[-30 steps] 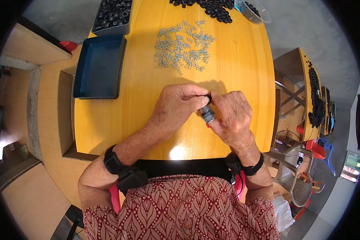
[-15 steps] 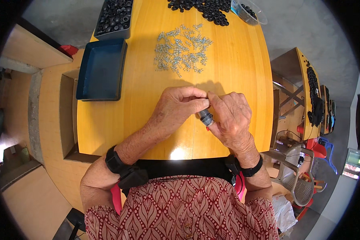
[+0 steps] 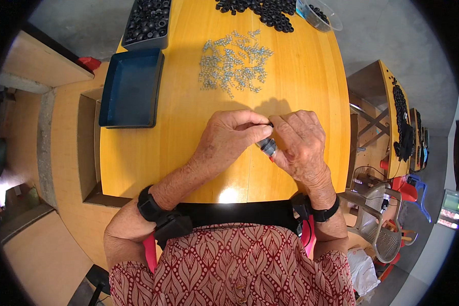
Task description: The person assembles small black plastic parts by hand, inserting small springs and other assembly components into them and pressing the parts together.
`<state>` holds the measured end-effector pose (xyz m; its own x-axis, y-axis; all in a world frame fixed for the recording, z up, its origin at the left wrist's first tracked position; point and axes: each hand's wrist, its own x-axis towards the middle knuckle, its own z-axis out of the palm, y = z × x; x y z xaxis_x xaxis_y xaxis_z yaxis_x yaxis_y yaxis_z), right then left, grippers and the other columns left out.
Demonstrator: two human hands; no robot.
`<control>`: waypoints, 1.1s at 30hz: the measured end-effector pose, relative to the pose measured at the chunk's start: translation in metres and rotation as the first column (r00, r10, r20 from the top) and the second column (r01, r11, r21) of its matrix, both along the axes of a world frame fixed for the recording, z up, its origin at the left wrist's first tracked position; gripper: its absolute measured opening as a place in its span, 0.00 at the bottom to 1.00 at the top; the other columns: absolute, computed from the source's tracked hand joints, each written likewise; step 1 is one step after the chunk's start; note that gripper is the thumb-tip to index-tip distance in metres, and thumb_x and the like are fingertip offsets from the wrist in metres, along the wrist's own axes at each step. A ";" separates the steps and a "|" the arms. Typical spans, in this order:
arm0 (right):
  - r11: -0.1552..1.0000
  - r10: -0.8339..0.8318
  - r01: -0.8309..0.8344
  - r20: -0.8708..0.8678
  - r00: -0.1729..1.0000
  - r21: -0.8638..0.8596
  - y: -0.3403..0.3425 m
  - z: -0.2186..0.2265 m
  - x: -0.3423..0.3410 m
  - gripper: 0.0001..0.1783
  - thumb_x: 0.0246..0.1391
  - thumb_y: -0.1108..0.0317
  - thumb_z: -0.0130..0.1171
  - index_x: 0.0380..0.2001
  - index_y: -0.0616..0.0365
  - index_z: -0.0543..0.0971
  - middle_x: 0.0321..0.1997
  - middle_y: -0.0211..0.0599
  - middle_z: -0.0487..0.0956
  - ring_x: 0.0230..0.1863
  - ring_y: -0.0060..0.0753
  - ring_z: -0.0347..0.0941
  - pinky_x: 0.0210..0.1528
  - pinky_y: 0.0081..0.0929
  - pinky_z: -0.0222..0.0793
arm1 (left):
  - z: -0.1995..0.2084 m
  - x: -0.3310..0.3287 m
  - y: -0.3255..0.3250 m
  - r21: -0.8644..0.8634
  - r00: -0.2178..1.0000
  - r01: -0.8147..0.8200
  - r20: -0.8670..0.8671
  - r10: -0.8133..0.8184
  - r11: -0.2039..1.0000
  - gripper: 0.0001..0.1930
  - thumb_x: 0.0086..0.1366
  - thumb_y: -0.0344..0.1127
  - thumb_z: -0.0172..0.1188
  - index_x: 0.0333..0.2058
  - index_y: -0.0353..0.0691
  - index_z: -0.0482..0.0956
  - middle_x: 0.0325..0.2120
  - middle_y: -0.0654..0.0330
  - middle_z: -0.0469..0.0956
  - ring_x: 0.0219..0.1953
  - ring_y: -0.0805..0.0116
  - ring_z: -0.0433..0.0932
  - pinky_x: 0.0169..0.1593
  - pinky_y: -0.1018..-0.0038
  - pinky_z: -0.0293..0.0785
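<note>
My left hand (image 3: pixel 229 135) and my right hand (image 3: pixel 301 143) meet over the near middle of the table. Fingertips of both hands pinch a small dark piece (image 3: pixel 270 124), mostly hidden by them. Below it a short dark grey cylindrical piece (image 3: pixel 268 147) with a light band and a red tip slants between the left fingers and the right thumb; its kind is unclear, and the right hand appears to grip it. Beyond the hands, many small shiny metal screws (image 3: pixel 234 64) lie spread on the yellow wooden table (image 3: pixel 183 102).
An empty dark blue tray (image 3: pixel 131 89) sits at the table's left edge. Behind it a grey bin (image 3: pixel 147 25) holds black round parts. More black rings (image 3: pixel 273 13) lie at the far edge, beside a clear bowl (image 3: pixel 319 15). Chairs (image 3: pixel 375 219) stand at the right.
Both hands have shifted slightly to the right with the grey piece, which has tilted a little. Their pinch stays closed, and the screws and trays keep their places.
</note>
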<state>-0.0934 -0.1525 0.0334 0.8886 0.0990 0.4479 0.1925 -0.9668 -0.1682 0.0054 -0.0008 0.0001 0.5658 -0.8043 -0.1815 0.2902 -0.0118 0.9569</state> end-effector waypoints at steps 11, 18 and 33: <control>0.991 0.054 -0.052 0.018 0.998 -0.123 -0.006 0.005 0.003 0.17 0.30 0.62 0.65 0.26 0.59 0.76 0.23 0.33 0.69 0.27 0.37 0.68 0.33 0.33 0.62 | 0.003 0.004 0.001 0.206 0.969 0.121 0.188 -0.161 0.971 0.14 0.64 0.36 0.57 0.39 0.29 0.80 0.28 0.64 0.79 0.35 0.79 0.75 0.40 0.80 0.71; 0.986 0.126 -0.126 -0.005 0.992 -0.105 -0.006 0.002 0.003 0.14 0.27 0.63 0.63 0.20 0.57 0.73 0.20 0.33 0.66 0.25 0.36 0.66 0.30 0.33 0.59 | 0.001 -0.001 0.002 0.205 0.974 0.092 0.183 -0.130 0.975 0.12 0.62 0.35 0.59 0.36 0.29 0.80 0.26 0.65 0.79 0.31 0.81 0.73 0.36 0.80 0.71; 0.984 0.159 -0.159 -0.012 0.987 -0.074 -0.006 -0.003 0.004 0.13 0.29 0.64 0.65 0.16 0.54 0.71 0.18 0.31 0.64 0.23 0.34 0.64 0.28 0.32 0.56 | -0.002 -0.003 0.002 0.140 0.978 0.064 0.190 -0.090 0.988 0.11 0.60 0.35 0.60 0.35 0.31 0.81 0.22 0.61 0.78 0.27 0.79 0.73 0.34 0.78 0.71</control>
<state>-0.0893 -0.1585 0.0307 0.8615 0.2720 0.4288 0.3441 -0.9337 -0.0989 0.0023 0.0013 -0.0019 0.5378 -0.8232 -0.1819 0.0916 -0.1574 0.9833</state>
